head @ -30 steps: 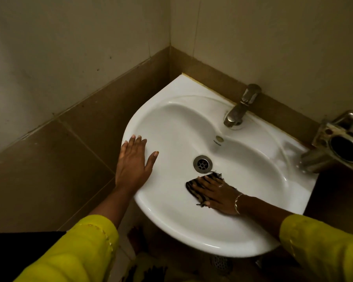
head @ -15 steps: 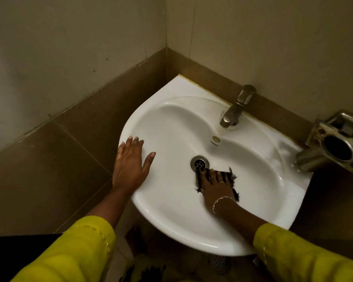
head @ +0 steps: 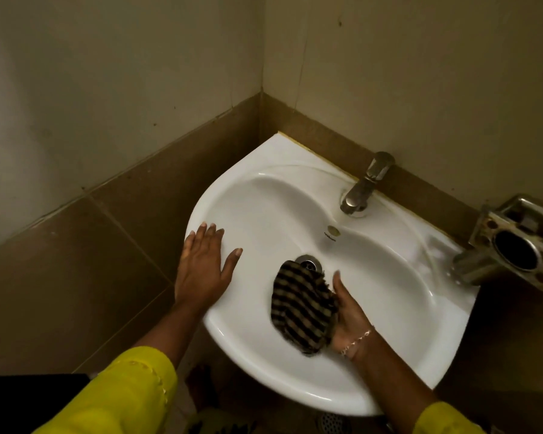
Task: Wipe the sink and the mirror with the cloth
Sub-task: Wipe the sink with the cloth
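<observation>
Lying against right hand (head: 347, 314) palm, striped cloth (head: 301, 305) in sink (head: 389, 277)

A small bathroom or washroom corner: a white ceramic corner sink (head: 389, 308) with a drain (head: 309, 263) and a metal tap (head: 362, 186) fixed against walls painted pale above a band of brown tiles (head: 113, 245), with a metal wall holder (head: 514, 245) mounted beside the basin.
</observation>
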`<state>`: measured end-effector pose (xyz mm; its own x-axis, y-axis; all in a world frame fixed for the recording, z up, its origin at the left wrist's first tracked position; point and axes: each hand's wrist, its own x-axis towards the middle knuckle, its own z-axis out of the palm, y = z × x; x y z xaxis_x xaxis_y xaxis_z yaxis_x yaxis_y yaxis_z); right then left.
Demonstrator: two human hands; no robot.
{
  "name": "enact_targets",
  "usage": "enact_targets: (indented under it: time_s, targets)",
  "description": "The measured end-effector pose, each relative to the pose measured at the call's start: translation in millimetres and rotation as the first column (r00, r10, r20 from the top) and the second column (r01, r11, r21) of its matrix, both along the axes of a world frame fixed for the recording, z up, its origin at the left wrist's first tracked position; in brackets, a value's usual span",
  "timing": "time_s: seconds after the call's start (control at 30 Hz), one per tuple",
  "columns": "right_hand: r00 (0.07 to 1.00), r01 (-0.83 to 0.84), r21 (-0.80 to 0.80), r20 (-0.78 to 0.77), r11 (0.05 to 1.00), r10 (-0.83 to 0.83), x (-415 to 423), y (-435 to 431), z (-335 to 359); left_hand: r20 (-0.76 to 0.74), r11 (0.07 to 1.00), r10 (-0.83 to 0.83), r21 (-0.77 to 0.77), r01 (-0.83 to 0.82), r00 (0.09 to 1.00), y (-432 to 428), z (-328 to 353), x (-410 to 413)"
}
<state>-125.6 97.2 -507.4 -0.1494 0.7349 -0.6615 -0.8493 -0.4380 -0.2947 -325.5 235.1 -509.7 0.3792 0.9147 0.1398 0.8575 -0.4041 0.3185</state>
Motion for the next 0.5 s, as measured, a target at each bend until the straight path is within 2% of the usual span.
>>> enact_targets:
  time_s: [0.03,0.1,0.23,0.3,0.33,0.37,0.43,0.47,0.5]
  targets:
    - [0.998,0.056,0.046,-0.036,0.997,-0.055,-1,1,-5,-0.004,1.000,-0.003,0.001,0.003,1.000,0,0,0]
    - [0.992,0.120,0.085,0.024,0.989,-0.122,-1,11,-13,-0.014,1.000,-0.007,-0.003,0.007,1.000,0,1,0]
    - [0.908,0.192,0.142,0.350,0.971,-0.230,-6,54,5,-0.020,1.000,-0.008,-0.007,0.008,1.000,1,1,0]
    - [0.804,0.184,0.255,0.516,0.949,-0.295,-12,84,24,-0.017,1.000,-0.010,-0.013,0.010,1.000,0,1,0]
    - [0.693,0.173,0.336,0.626,0.926,-0.357,-16,99,35,-0.013,1.000,-0.010,-0.016,0.010,1.000,0,1,0]
    - [0.527,0.148,0.430,0.728,0.891,-0.439,-18,114,45,-0.009,1.000,-0.011,-0.018,0.010,1.000,-1,2,0]
    - [0.066,0.002,0.548,0.835,0.837,-0.546,-17,145,55,-0.007,1.000,-0.008,-0.023,0.008,1.000,-1,2,0]
    - [-0.194,-0.133,0.513,0.826,0.848,-0.530,-12,160,55,-0.008,1.000,-0.009,-0.025,0.008,1.000,-1,2,0]
    - [-0.441,-0.270,0.395,0.760,0.878,-0.478,-8,175,52,-0.007,1.000,-0.011,-0.029,0.010,1.000,-1,3,0]
